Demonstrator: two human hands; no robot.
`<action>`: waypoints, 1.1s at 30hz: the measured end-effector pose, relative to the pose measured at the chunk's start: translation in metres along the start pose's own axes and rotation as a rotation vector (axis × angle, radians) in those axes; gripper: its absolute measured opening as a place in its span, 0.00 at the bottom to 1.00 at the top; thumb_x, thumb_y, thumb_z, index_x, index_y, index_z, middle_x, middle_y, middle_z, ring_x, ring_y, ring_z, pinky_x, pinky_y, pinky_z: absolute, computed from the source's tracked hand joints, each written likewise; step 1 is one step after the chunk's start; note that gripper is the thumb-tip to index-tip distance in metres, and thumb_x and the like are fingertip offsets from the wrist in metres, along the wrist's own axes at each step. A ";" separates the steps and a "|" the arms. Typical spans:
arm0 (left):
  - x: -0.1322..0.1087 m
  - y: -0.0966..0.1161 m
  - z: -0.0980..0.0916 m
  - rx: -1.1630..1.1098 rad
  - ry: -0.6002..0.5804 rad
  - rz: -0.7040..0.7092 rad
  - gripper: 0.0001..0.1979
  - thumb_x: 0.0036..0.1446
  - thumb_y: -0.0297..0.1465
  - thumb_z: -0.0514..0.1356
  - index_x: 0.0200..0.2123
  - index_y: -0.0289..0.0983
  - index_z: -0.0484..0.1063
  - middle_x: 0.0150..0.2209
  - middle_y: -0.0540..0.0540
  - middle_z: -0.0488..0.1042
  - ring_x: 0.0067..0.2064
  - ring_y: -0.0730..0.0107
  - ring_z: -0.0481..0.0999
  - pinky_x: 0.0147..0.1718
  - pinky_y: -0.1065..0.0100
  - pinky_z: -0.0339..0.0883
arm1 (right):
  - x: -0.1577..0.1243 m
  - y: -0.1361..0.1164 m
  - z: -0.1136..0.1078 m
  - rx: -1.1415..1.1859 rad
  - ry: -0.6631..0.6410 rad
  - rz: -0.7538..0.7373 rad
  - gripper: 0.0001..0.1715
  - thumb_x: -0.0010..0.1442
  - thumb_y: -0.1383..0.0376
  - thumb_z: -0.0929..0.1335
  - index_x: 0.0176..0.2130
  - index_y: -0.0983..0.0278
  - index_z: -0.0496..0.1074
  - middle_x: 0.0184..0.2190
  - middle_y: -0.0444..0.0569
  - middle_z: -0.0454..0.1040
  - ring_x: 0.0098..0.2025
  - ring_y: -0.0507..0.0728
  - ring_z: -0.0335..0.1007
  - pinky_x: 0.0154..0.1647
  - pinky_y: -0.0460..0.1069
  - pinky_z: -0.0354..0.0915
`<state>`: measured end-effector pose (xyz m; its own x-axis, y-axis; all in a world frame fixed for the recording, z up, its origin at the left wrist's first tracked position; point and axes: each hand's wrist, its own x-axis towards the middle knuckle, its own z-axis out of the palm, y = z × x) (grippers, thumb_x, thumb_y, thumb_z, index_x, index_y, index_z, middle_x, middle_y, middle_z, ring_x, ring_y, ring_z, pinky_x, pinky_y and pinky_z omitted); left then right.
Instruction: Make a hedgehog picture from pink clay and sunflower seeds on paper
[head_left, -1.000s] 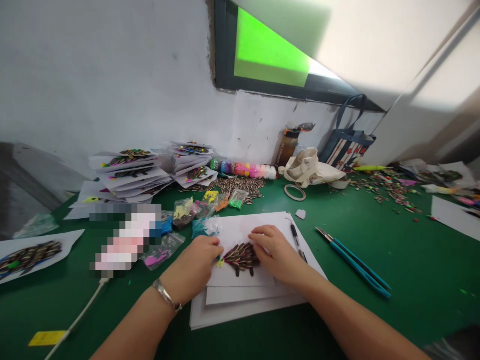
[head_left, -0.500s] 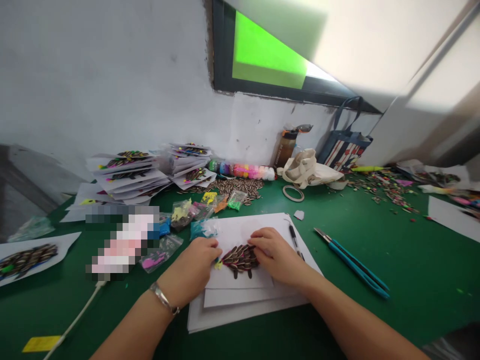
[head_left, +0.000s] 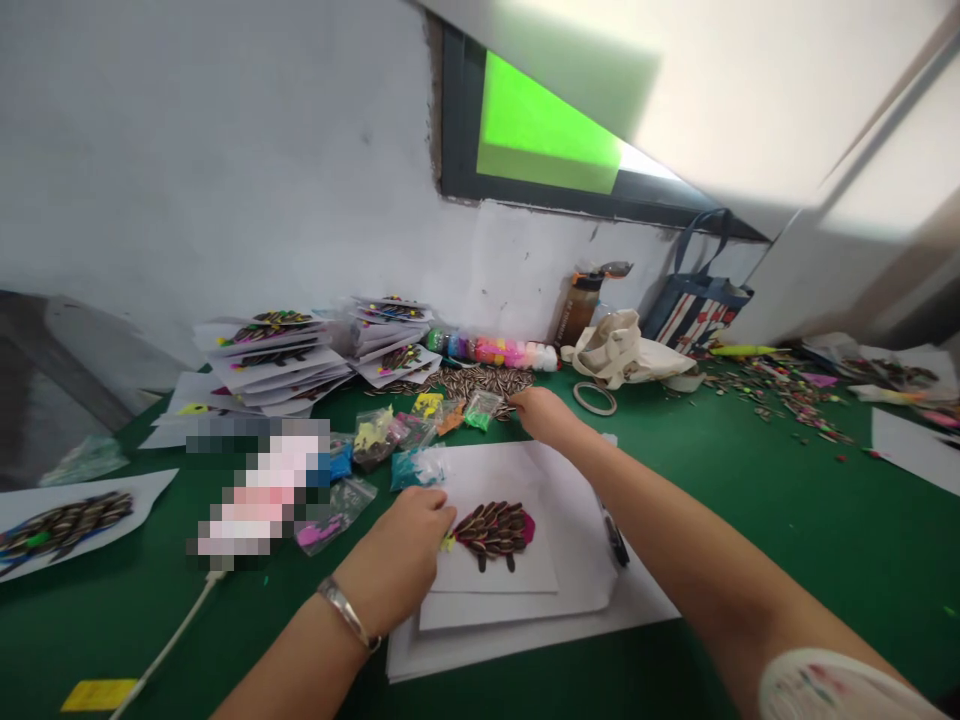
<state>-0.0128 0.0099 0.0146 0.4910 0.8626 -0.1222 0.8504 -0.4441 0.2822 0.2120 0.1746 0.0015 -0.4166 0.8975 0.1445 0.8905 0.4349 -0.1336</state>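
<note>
Seed picture (head_left: 495, 528) beside curled left grip (head_left: 401, 550) on sheet (head_left: 525, 470) | right grip (head_left: 544, 413) at seed pile (head_left: 480, 380), closure unclear

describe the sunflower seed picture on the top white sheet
The rounded patch of striped dark sunflower seeds lies flat on the top white paper sheet, seeds overlapping in rows. A pink shape shows at its right edge, two seeds point down below it, and a yellow bit sits left, by the left hand.

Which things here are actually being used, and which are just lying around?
In use: seed picture, the paper sheet under the left hand, seed heap by the right hand.
Lying about: tape roll, bottle, striped bag, pen.
</note>
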 end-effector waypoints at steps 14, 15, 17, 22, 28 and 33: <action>-0.002 0.006 0.002 0.076 -0.004 0.003 0.15 0.51 0.16 0.51 0.38 0.33 0.72 0.40 0.38 0.71 0.47 0.58 0.67 0.49 0.59 0.61 | -0.019 0.003 0.014 -0.292 -0.039 0.009 0.13 0.57 0.74 0.61 0.39 0.66 0.71 0.41 0.57 0.72 0.44 0.61 0.64 0.39 0.51 0.56; -0.002 0.006 0.004 0.086 0.004 0.010 0.14 0.52 0.17 0.50 0.38 0.33 0.72 0.40 0.38 0.71 0.46 0.58 0.68 0.48 0.59 0.61 | -0.023 0.004 0.013 -0.302 -0.025 0.014 0.13 0.57 0.75 0.60 0.39 0.66 0.70 0.41 0.57 0.71 0.44 0.62 0.63 0.39 0.51 0.55; -0.001 0.005 0.006 0.100 0.028 0.024 0.13 0.55 0.19 0.50 0.36 0.33 0.72 0.39 0.39 0.71 0.45 0.59 0.68 0.48 0.59 0.61 | -0.031 0.004 0.012 -0.316 0.001 0.016 0.13 0.58 0.75 0.60 0.39 0.67 0.69 0.41 0.58 0.71 0.44 0.62 0.62 0.40 0.52 0.54; 0.000 0.001 0.012 0.106 0.079 0.048 0.11 0.60 0.23 0.49 0.35 0.34 0.72 0.38 0.40 0.71 0.46 0.59 0.68 0.49 0.59 0.60 | -0.045 0.003 0.007 -0.304 0.038 -0.021 0.12 0.57 0.75 0.61 0.39 0.65 0.69 0.35 0.55 0.72 0.43 0.61 0.60 0.41 0.53 0.50; 0.001 -0.001 0.013 0.105 0.102 0.075 0.12 0.61 0.25 0.49 0.34 0.35 0.73 0.37 0.40 0.72 0.46 0.59 0.69 0.49 0.59 0.61 | -0.060 0.002 0.004 -0.250 0.085 0.001 0.10 0.57 0.76 0.62 0.33 0.65 0.69 0.30 0.53 0.72 0.40 0.60 0.60 0.38 0.50 0.51; 0.002 0.000 0.012 0.102 0.115 0.084 0.13 0.62 0.26 0.48 0.33 0.35 0.73 0.36 0.40 0.72 0.46 0.59 0.69 0.49 0.58 0.60 | -0.077 0.001 0.009 -0.173 0.143 0.058 0.12 0.61 0.75 0.59 0.37 0.64 0.68 0.30 0.51 0.71 0.37 0.58 0.62 0.35 0.48 0.53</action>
<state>-0.0097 0.0085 0.0033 0.5409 0.8410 0.0090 0.8251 -0.5327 0.1884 0.2433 0.1062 -0.0185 -0.3450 0.8956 0.2809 0.9353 0.3532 0.0223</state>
